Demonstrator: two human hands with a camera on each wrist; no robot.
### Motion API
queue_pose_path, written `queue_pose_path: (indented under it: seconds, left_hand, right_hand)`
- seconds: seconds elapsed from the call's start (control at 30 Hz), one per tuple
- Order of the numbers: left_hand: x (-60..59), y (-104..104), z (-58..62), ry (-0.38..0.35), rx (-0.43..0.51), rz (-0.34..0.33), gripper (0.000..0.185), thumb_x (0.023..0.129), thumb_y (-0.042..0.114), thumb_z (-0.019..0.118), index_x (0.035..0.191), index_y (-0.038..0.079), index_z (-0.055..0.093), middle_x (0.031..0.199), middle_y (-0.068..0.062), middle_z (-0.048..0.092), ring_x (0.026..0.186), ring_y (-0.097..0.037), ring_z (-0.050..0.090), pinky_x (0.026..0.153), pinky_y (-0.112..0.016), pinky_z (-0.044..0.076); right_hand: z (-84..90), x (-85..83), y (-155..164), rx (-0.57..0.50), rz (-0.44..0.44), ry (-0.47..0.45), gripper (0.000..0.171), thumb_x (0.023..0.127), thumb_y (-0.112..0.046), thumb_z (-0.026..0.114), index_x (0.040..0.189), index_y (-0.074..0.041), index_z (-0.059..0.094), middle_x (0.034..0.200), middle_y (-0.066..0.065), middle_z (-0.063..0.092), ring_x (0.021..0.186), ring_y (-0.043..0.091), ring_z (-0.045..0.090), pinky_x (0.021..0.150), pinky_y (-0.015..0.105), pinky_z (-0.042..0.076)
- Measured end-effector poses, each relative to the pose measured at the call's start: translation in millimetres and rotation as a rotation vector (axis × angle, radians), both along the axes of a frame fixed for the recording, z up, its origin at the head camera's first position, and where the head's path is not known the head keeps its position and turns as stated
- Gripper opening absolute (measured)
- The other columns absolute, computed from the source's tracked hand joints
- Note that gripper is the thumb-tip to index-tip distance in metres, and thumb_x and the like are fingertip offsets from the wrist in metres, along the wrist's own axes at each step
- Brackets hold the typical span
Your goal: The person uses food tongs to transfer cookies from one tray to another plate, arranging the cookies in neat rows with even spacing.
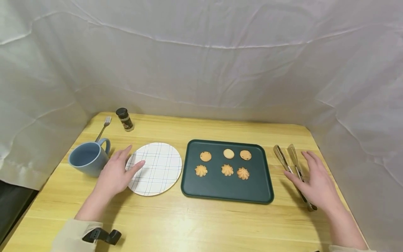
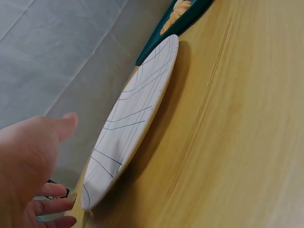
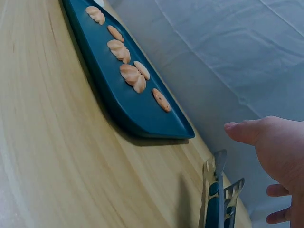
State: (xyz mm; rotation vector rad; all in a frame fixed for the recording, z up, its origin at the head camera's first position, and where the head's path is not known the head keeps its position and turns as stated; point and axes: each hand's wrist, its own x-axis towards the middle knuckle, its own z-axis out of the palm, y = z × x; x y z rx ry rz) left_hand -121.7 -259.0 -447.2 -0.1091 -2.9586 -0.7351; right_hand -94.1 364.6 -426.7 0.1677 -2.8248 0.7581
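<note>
My left hand (image 1: 114, 173) is held with its fingers spread at the left edge of a round white plate (image 1: 157, 168) with blue grid lines. Its thumb overlaps the plate's rim in the head view, and nothing is in its grasp. On the right, my other hand (image 1: 319, 185) hovers, fingers apart, over metal tongs (image 1: 282, 157) that lie spread on the table. In the right wrist view the tongs (image 3: 214, 199) show dark grip sections below the thumb. Between the hands sits a dark green tray (image 1: 214, 190) bearing two rows of cookies (image 1: 227, 170), round ones behind and flower-shaped ones in front.
A blue mug (image 1: 89, 159) stands left of my left hand, its handle toward the back right. Behind it are a fork (image 1: 103, 128) and a black-capped spice jar (image 1: 125, 119). Pale cloth (image 1: 201, 70) hangs around the back and sides of the wooden table (image 1: 189, 224).
</note>
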Motion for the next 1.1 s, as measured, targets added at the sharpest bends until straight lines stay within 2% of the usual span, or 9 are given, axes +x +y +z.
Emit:
queue_pose_path:
  seconds: [0.07,0.23,0.47,0.7,0.87,1.1]
  left_hand:
    - [-0.1,0,-1.4,-0.019,0.029,0.025,0.090,0.103,0.063,0.057,0.160,-0.003,0.037,0.151,-0.040,0.043,0.140,-0.063,0.035,0.109,-0.075,0.031]
    - [-0.6,-2,-5.2,-0.042,0.116,0.061,0.085,0.105,0.056,0.058,0.153,-0.011,0.043,0.141,-0.037,0.056,0.135,-0.055,0.047,0.109,-0.069,0.036]
    - [-0.2,-5,-13.3,0.004,0.139,0.081,0.062,0.106,0.033,0.065,0.142,-0.016,0.053,0.131,-0.036,0.059,0.125,-0.053,0.055,0.104,-0.066,0.041]
    - [-2.8,-4,-15.5,-0.013,0.173,0.136,0.049,0.105,0.017,0.066,0.141,-0.015,0.056,0.123,-0.031,0.066,0.117,-0.047,0.061,0.102,-0.061,0.044]
    - [-4.1,-5,-17.3,0.000,0.163,0.174,0.036,0.103,0.009,0.066,0.132,-0.011,0.064,0.117,-0.027,0.070,0.112,-0.044,0.064,0.098,-0.059,0.046]
    - [-5.1,-6,-18.7,0.020,0.177,0.216,0.030,0.100,0.007,0.068,0.125,-0.010,0.069,0.109,-0.023,0.074,0.105,-0.042,0.067,0.094,-0.057,0.049]
  right_hand:
    - [-3.7,0.8,2,-0.006,-0.006,-0.002,0.096,0.097,-0.039,0.078,0.164,0.004,0.024,0.166,0.033,0.022,0.142,0.064,0.030,0.105,0.080,0.025]
    - [-13.4,3.2,8,0.002,-0.026,-0.003,0.095,0.097,-0.039,0.079,0.162,0.006,0.027,0.161,0.037,0.027,0.139,0.064,0.033,0.104,0.079,0.027]
    - [-23.7,4.8,11,-0.012,-0.056,-0.035,0.095,0.097,-0.040,0.078,0.161,0.007,0.027,0.158,0.039,0.030,0.135,0.063,0.037,0.102,0.078,0.030]
    - [-33.4,5.6,13,-0.040,-0.066,-0.059,0.096,0.096,-0.038,0.080,0.160,0.010,0.027,0.151,0.043,0.033,0.127,0.064,0.042,0.097,0.080,0.033]
    - [-40.2,6.2,13,-0.043,-0.076,-0.056,0.095,0.096,-0.035,0.081,0.158,0.013,0.027,0.143,0.046,0.037,0.121,0.064,0.045,0.094,0.079,0.035]
    - [-49.3,6.2,14,-0.042,-0.105,-0.043,0.089,0.096,-0.029,0.081,0.151,0.020,0.033,0.127,0.042,0.045,0.106,0.054,0.052,0.087,0.068,0.040]
